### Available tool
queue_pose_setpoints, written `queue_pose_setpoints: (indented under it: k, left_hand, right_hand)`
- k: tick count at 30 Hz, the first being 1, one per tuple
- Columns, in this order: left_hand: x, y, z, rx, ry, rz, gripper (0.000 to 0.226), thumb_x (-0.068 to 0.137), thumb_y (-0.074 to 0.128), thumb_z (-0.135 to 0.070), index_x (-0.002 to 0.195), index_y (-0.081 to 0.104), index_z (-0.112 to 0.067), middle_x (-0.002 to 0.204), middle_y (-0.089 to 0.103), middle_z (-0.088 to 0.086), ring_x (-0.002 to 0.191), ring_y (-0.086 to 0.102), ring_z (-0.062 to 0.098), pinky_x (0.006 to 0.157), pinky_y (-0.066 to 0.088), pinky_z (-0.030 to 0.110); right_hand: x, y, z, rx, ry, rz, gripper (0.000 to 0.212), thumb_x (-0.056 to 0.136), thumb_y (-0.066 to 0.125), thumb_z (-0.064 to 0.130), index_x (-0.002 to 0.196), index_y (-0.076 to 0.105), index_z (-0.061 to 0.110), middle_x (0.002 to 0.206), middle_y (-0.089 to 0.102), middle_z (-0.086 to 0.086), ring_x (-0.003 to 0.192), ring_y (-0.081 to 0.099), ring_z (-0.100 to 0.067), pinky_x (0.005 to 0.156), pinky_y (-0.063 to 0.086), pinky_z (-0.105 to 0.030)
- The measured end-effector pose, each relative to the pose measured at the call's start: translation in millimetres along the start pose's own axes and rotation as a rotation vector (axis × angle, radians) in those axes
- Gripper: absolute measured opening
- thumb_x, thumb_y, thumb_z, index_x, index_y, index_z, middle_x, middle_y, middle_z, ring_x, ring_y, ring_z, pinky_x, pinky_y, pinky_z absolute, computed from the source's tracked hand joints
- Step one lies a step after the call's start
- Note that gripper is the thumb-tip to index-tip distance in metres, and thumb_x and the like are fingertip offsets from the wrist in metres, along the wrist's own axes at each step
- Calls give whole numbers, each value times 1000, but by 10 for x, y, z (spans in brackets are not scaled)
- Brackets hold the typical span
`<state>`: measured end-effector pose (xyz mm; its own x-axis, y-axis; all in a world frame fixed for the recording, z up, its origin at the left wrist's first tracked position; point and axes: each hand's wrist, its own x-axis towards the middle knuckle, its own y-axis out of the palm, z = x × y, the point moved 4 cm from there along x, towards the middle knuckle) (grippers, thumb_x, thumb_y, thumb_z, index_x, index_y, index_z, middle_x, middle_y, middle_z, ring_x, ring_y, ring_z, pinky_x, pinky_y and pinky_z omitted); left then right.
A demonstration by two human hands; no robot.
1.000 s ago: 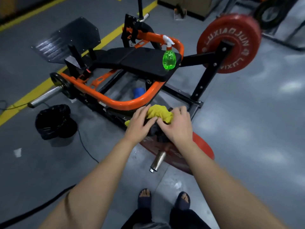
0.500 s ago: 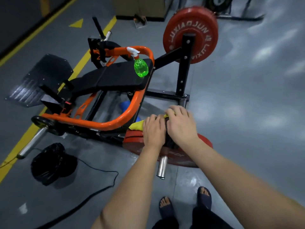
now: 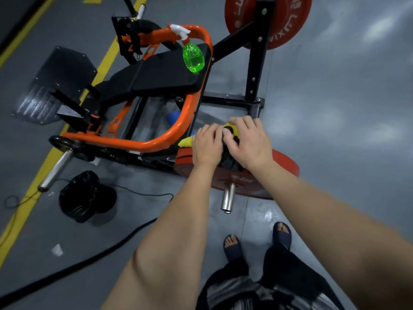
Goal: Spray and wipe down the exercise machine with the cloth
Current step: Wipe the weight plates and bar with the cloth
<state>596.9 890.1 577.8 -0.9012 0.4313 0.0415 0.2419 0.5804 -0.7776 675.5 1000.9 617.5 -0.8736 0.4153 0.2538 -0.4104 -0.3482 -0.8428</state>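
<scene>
The exercise machine has an orange tube frame [image 3: 174, 130] and a black padded bench [image 3: 156, 74]. A green spray bottle [image 3: 193, 57] with a white trigger stands on the bench's near end. The yellow cloth [image 3: 186, 141] lies over a black part of the machine above the near red weight plate [image 3: 281, 162]. My left hand [image 3: 206, 145] presses on the cloth from the left. My right hand [image 3: 249, 142] curls round the cloth from the right; a bit of yellow shows under its fingers. Most of the cloth is hidden beneath both hands.
A second red plate [image 3: 286, 21] hangs on the black upright at the back. A chrome sleeve [image 3: 228, 198] sticks out toward my feet [image 3: 232, 246]. A black bag [image 3: 82, 195] and a black cable [image 3: 67, 274] lie on the grey floor left. A yellow line [image 3: 44, 166] runs along the floor.
My view has swung and come closer, so the machine sits higher and left in frame. Both hands have stayed on the cloth, shifting over the black part; less yellow shows now.
</scene>
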Motion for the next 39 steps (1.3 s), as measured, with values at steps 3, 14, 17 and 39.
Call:
queue_pose_setpoints:
  k: [3, 14, 17, 39]
  left_hand:
    - [-5, -76, 118, -357, -87, -71, 43, 91, 44, -51, 98, 71, -18, 100, 69, -4, 103, 61, 17, 94, 47, 40]
    - [92, -77, 418, -194, -173, 53, 23, 98, 55, -41, 104, 73, -28, 110, 73, -11, 107, 64, 12, 96, 48, 35]
    - [145, -90, 466, -115, -174, 34, 34, 101, 48, -39, 89, 71, -16, 98, 74, 5, 99, 65, 27, 91, 49, 43]
    - [61, -295, 469, 90, -122, -7, 37, 106, 44, -27, 80, 63, -9, 80, 65, 9, 81, 65, 31, 74, 51, 44]
  right_hand:
    - [-25, -89, -19, 21, -53, 52, 47, 87, 54, 56, 116, 68, 22, 97, 54, -6, 97, 56, -30, 70, 49, -37]
    - [-282, -330, -484, -8, 241, 114, 64, 76, 48, 71, 107, 72, 21, 114, 54, -6, 114, 53, -36, 95, 47, -40]
    - [-167, -81, -195, -43, 151, 199, 83, 73, 45, 87, 131, 64, 31, 153, 45, -4, 144, 39, -31, 111, 41, -48]
    - [-278, -117, -282, -271, 277, 63, 32, 77, 71, 50, 93, 76, 24, 91, 66, -2, 89, 63, -33, 63, 51, -38]
